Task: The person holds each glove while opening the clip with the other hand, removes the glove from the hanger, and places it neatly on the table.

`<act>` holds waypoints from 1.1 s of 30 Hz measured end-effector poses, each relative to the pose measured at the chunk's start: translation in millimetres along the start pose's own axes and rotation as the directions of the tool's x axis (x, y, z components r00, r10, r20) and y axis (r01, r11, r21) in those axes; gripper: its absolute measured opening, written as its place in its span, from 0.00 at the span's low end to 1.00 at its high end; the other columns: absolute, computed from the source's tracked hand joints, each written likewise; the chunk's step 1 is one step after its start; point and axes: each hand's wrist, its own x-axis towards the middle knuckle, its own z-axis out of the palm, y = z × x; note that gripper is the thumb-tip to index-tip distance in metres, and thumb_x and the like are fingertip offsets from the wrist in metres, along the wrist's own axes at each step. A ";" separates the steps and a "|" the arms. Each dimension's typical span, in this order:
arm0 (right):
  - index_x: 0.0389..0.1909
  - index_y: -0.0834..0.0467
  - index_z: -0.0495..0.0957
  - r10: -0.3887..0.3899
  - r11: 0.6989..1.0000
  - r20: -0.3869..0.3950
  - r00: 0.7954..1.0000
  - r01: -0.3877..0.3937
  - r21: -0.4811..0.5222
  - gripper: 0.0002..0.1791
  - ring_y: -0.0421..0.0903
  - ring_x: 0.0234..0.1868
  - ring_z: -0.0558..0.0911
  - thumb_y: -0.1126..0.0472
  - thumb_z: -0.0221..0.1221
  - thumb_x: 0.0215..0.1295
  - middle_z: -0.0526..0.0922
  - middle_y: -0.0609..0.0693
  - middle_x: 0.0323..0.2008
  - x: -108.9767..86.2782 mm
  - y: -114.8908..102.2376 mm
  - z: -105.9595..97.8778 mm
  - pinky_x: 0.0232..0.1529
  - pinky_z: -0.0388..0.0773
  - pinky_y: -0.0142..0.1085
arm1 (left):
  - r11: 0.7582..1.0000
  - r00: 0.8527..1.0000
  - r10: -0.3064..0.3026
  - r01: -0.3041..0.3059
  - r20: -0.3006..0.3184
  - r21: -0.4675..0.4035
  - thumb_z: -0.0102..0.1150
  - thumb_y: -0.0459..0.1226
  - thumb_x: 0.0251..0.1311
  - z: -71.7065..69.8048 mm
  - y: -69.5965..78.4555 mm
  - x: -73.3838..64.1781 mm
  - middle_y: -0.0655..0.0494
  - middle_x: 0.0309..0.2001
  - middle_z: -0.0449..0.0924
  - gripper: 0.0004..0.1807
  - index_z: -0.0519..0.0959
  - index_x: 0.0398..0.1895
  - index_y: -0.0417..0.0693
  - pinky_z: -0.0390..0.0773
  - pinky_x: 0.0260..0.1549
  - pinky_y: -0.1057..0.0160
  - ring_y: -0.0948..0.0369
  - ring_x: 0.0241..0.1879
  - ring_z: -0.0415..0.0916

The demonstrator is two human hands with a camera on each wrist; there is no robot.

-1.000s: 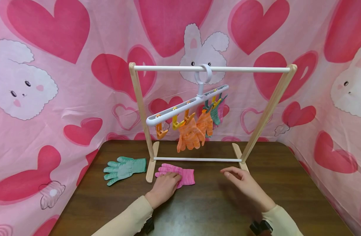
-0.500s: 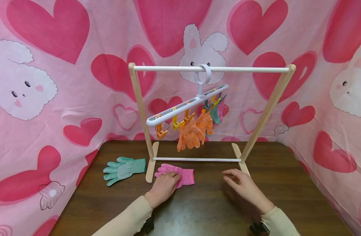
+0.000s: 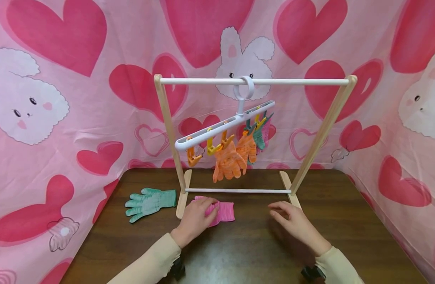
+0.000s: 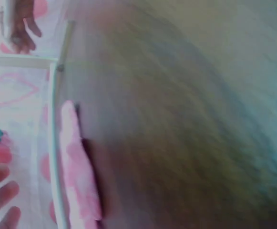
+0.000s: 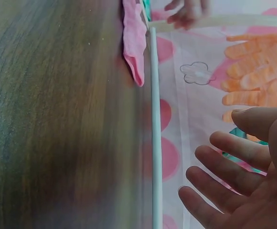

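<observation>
A pink knitted glove [image 3: 226, 212] lies flat on the table, its cuff toward the right. My left hand [image 3: 194, 219] hovers close over its finger end, covering part of it in the head view. In the left wrist view the fingers [image 4: 2, 200] of that hand are loosely bent, apart from the pink glove [image 4: 78, 171]. My right hand [image 3: 297, 225] is held over the table near the rack's right foot. Its spread fingers [image 5: 219, 171] hold nothing. A green glove [image 3: 150, 203] lies flat to the left.
A wooden rack with a white top bar [image 3: 299, 82] stands at the back. From it hangs a white clip hanger [image 3: 221, 128], slanted toward me. Orange gloves [image 3: 229, 163] and green and pink pieces hang from its clips; the front orange clip [image 3: 193, 157] bears nothing.
My left hand has lifted off the pink glove and shifted slightly left, its fingers now raised. The right hand has moved slightly to the right, and its fingers have spread a little.
</observation>
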 end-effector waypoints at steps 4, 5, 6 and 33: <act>0.49 0.58 0.86 -0.021 1.000 -0.015 1.000 0.021 -0.003 0.09 0.39 0.44 0.84 0.64 0.66 0.70 0.87 0.47 0.45 2.4 -4.0 -1.4 0.42 0.83 0.36 | 0.995 0.991 -0.053 0.042 -0.126 -0.086 0.74 0.37 0.60 -8.0 6.7 7.1 0.56 0.37 0.84 0.10 0.83 0.41 0.48 0.84 0.37 0.58 0.58 0.38 0.81; 0.49 0.58 0.86 -0.028 1.000 -0.022 0.999 0.028 -0.004 0.09 0.39 0.44 0.84 0.64 0.66 0.70 0.87 0.47 0.45 3.2 -5.4 -1.9 0.41 0.83 0.37 | 0.991 0.986 -0.077 0.060 -0.148 -0.118 0.74 0.37 0.61 -10.2 8.3 9.5 0.56 0.38 0.82 0.10 0.81 0.41 0.48 0.84 0.36 0.57 0.57 0.39 0.81; 0.49 0.58 0.86 -0.035 0.999 -0.031 0.999 0.035 -0.009 0.09 0.39 0.44 0.84 0.64 0.66 0.70 0.88 0.47 0.45 4.3 -6.8 -2.3 0.41 0.83 0.37 | 0.985 0.981 -0.102 0.077 -0.166 -0.153 0.74 0.36 0.61 -12.1 9.4 11.9 0.55 0.38 0.81 0.11 0.80 0.41 0.47 0.84 0.37 0.56 0.56 0.40 0.80; 0.51 0.56 0.85 -0.255 0.966 -0.102 0.961 0.249 -0.069 0.12 0.50 0.48 0.80 0.65 0.67 0.68 0.88 0.49 0.48 61.4 -79.7 -34.2 0.45 0.81 0.44 | 0.862 0.938 -0.247 0.099 -0.241 -0.497 0.68 0.38 0.68 -45.9 29.2 86.5 0.49 0.57 0.82 0.25 0.75 0.65 0.43 0.80 0.54 0.46 0.53 0.57 0.79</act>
